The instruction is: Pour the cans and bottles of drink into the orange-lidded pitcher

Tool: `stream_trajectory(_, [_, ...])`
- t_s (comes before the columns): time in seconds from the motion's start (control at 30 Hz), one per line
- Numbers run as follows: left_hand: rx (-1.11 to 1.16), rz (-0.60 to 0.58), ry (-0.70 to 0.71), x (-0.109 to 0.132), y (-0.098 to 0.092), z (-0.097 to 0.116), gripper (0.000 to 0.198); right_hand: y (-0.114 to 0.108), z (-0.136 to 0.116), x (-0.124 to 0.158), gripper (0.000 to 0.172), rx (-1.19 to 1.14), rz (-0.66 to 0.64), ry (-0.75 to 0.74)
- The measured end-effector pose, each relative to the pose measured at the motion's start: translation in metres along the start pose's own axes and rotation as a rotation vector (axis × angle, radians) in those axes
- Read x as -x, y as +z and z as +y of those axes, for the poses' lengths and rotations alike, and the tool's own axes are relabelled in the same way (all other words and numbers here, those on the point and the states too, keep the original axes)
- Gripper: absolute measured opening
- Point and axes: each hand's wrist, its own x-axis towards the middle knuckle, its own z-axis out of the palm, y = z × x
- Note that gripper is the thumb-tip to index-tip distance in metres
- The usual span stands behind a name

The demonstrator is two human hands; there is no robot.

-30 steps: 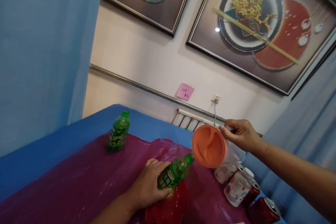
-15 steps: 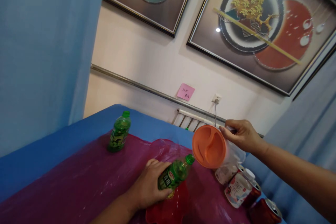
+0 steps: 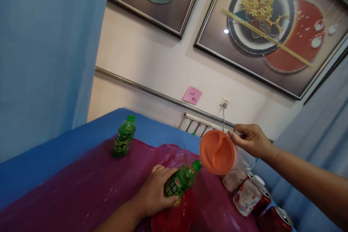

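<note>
My left hand (image 3: 154, 192) is wrapped round a green drink bottle (image 3: 181, 181), which leans to the right with its green cap on. Beneath that bottle lies a shiny red object (image 3: 174, 219), partly hidden by the hand. My right hand (image 3: 251, 139) grips the handle of a clear plastic pitcher (image 3: 241, 157) with an orange lid (image 3: 216, 152). The pitcher is tipped so its lid faces left toward me, near the bottle's cap. A second green bottle (image 3: 124, 136) stands upright farther back on the left.
Clear labelled bottles (image 3: 247, 197) and red cans (image 3: 276, 219) stand at the right. Purple plastic sheeting (image 3: 89, 185) covers part of the blue table (image 3: 67, 141). Blue curtains (image 3: 46, 50) hang at both sides. A metal rail (image 3: 152, 88) and a socket (image 3: 224, 102) are on the wall behind.
</note>
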Motion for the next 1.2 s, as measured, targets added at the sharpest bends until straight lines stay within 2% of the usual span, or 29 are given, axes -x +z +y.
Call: stream_trajectory(1.2, [0.011, -0.006, 0.005, -0.0005, 0.0011, -0.0027, 0.058, -0.0007, -0.0012, 0.0002, 0.046, 0.031, -0.010, -0.018])
